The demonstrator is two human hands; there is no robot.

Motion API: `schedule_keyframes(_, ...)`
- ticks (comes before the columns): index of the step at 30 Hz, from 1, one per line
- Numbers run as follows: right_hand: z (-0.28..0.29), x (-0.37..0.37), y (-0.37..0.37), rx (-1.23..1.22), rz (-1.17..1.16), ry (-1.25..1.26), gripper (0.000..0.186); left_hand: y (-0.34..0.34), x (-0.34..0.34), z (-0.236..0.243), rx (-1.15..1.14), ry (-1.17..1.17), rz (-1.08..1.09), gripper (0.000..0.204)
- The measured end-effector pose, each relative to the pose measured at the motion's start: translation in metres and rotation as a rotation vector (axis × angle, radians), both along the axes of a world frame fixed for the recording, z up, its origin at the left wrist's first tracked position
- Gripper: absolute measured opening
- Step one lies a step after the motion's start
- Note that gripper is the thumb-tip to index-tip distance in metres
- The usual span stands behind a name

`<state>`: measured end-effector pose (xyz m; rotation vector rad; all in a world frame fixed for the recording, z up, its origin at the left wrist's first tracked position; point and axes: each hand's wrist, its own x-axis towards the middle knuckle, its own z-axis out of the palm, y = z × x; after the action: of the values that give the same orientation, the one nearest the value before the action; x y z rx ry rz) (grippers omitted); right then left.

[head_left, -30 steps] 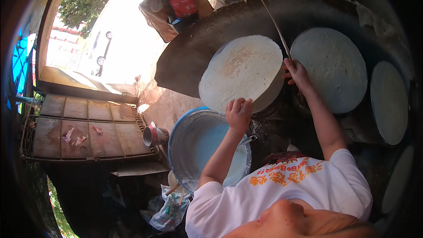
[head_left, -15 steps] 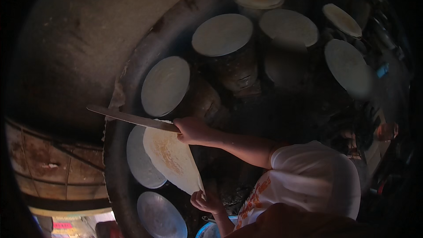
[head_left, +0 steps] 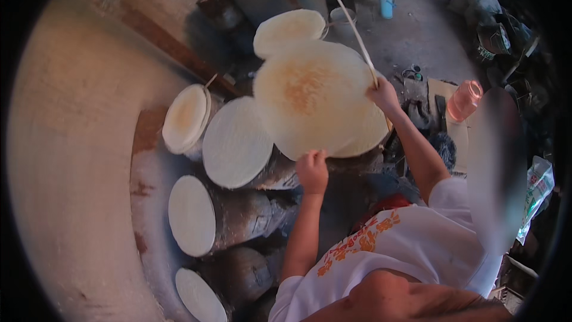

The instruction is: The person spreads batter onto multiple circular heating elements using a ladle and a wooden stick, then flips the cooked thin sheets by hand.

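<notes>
A large round thin flatbread (head_left: pixel 310 92), browned in its middle, hangs in front of me. My left hand (head_left: pixel 313 170) pinches its near edge with closed fingers. At its right edge, my right hand (head_left: pixel 384 96) grips a long thin wooden spatula (head_left: pixel 356 33), which points up and away; whether these fingers also touch the bread cannot be told. Partly hidden under the held bread is another pale flatbread (head_left: pixel 364 138). Behind it lies a further round flatbread (head_left: pixel 289 31), lightly browned.
Pale-topped round griddles (head_left: pixel 192 214) on drum stoves (head_left: pixel 241 220) curve along my left. A small stack of flatbreads (head_left: pixel 186 118) is by the wall. A blue flask (head_left: pixel 386 5) stands on the floor, and a pink translucent container (head_left: pixel 465 101) on cardboard at right.
My view has turned right. The flatbread, earlier partly over a griddle at left with the spatula along its edge, is now spread over another flatbread. Both hands keep their hold.
</notes>
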<state>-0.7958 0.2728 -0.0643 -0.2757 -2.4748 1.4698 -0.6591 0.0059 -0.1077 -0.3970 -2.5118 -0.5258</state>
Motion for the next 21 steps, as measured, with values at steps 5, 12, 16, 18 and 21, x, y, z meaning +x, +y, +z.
schedule_keyframes(5, -0.065, 0.013, 0.06, 0.063, -0.239, -0.125, 0.021, 0.042, -0.062, 0.016, -0.064, -0.142, -0.472, 0.039)
schedule_keyframes(12, -0.054, -0.009, 0.041, 0.089, -0.356, -0.155, 0.019, 0.049, -0.31, 0.011, -0.26, -0.147, -0.348, 0.058)
schedule_keyframes(16, -0.034, -0.003, 0.06, 0.098, -0.406, -0.235, 0.022, 0.088, -0.359, 0.001, -0.383, -0.325, -0.382, 0.061)
schedule_keyframes(18, -0.029, 0.011, 0.075, 0.109, -0.399, -0.173, 0.02, 0.096, -0.38, 0.008, -0.315, -0.48, -0.485, 0.059)
schedule_keyframes(21, -0.04, 0.037, 0.093, 0.066, -0.447, -0.145, 0.016, 0.094, -0.383, -0.002, -0.22, -0.516, -0.583, 0.053)
